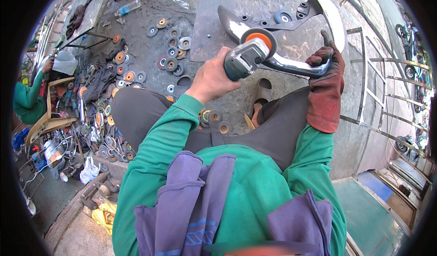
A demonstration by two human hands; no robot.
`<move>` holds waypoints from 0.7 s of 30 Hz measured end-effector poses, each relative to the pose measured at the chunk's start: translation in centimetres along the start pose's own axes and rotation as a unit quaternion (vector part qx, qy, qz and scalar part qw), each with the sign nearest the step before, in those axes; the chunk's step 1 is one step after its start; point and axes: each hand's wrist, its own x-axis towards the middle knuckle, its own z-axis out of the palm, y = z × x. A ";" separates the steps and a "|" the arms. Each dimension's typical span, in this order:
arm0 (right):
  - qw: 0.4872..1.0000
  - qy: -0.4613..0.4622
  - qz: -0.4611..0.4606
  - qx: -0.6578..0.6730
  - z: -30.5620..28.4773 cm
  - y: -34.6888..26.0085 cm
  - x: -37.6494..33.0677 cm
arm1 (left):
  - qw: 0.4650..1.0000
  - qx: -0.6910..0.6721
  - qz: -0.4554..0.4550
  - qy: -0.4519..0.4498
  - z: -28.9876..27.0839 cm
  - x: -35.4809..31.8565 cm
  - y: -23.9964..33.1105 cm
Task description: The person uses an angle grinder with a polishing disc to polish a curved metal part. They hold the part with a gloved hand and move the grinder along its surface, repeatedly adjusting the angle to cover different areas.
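My bare left hand (pixel 211 76) is wrapped round the body of a dark green and grey angle grinder (pixel 241 62). Its round disc (pixel 259 38), with an orange centre, lies against or just over a curved metal piece (pixel 336 22); I cannot tell whether they touch. This piece is wide and bent, part mirror-bright and part dark grey, with arms sweeping to the left. On my right hand (pixel 328 67) is a worn red work glove with darkened fingers. That hand grips the shiny lower arm of the metal piece near its right end, one finger stretched upward.
Many used grinding discs (pixel 171 64) lie on the floor to the left. A dark metal sheet (pixel 207 37) lies ahead, with a blue-rimmed wheel (pixel 283 17) on it. Metal frames (pixel 364 74) stand at right. At far left another person's green sleeve (pixel 34 92) shows. A plastic bottle (pixel 128 7) lies beyond.
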 end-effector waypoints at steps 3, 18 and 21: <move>1.000 0.000 -0.003 0.002 0.0 0.1 0.0 | 1.000 -0.001 0.003 0.013 -0.2 0.4 -0.2; 0.999 0.040 0.000 -0.014 0.6 -0.2 0.0 | 1.000 0.029 0.004 0.007 -1.0 0.4 -0.8; 1.000 0.016 0.004 -0.001 0.3 -0.2 0.1 | 0.999 0.011 -0.004 0.039 -1.7 1.6 -1.6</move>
